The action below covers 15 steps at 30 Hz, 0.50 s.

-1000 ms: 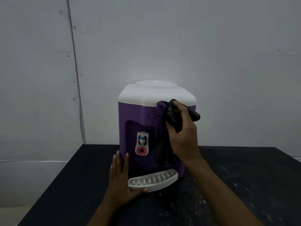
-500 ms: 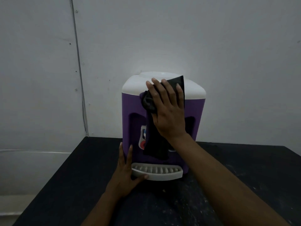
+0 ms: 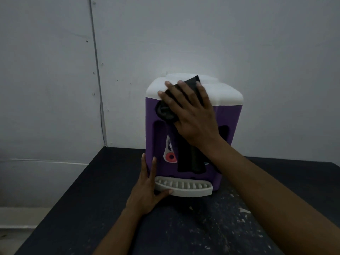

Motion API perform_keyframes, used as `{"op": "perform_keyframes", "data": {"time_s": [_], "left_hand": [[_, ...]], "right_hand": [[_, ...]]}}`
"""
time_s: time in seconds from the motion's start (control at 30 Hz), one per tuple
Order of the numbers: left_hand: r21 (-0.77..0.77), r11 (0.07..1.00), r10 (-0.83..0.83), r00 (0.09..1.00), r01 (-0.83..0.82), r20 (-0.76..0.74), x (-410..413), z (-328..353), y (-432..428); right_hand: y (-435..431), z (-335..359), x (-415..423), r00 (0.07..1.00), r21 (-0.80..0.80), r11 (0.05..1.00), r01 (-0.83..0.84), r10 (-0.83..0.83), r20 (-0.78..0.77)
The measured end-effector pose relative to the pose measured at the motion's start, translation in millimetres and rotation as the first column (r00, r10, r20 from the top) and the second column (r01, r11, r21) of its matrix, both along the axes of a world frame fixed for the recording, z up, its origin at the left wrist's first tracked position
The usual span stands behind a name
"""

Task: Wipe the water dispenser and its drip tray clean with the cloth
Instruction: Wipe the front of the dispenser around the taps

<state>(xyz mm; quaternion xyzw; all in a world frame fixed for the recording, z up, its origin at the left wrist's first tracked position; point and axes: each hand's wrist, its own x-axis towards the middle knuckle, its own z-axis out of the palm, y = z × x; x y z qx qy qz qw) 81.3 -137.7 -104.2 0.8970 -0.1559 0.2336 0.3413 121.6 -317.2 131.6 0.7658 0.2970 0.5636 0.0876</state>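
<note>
A purple water dispenser (image 3: 227, 118) with a white top stands on a black table. My right hand (image 3: 191, 113) lies flat with straight, spread fingers over a black cloth (image 3: 191, 157), pressing it against the dispenser's upper front and white lid edge. The cloth's loose end hangs down over the front, hiding part of the tap panel. A white slotted drip tray (image 3: 193, 187) juts out at the base. My left hand (image 3: 147, 192) rests open against the dispenser's lower left corner, thumb touching the tray's front edge.
The black table (image 3: 202, 232) shows pale specks and scuffs on its near right part. A grey wall (image 3: 55, 89) rises close behind the dispenser. The table's left edge drops off to a lighter floor.
My right hand went from gripping the bunched cloth at the dispenser's front to pressing it flat against the top edge, sliding slightly left. The left hand stayed at the base.
</note>
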Motion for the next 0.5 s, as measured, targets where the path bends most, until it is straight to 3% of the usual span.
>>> {"op": "perform_keyframes", "data": {"time_s": [0.23,0.37,0.5], "left_hand": [[-0.002,1.0,0.002,0.996,-0.002,0.092,-0.7,1.5,-1.1],[-0.085,0.996,0.001,0.984,0.015,0.177,3.7,8.6,2.2],[-0.268,0.963,0.008,0.991,0.028,0.134,20.3,35.4,8.2]], "right_hand": [[-23.7,0.3,0.7,0.995,0.255,0.963,-0.092,0.099,-0.016],[-15.0,-2.1,0.3,0.995,0.288,0.954,-0.088,0.1,-0.027],[-15.6,-2.9,-1.6,0.992,0.259,0.963,-0.075,0.098,-0.075]]}}
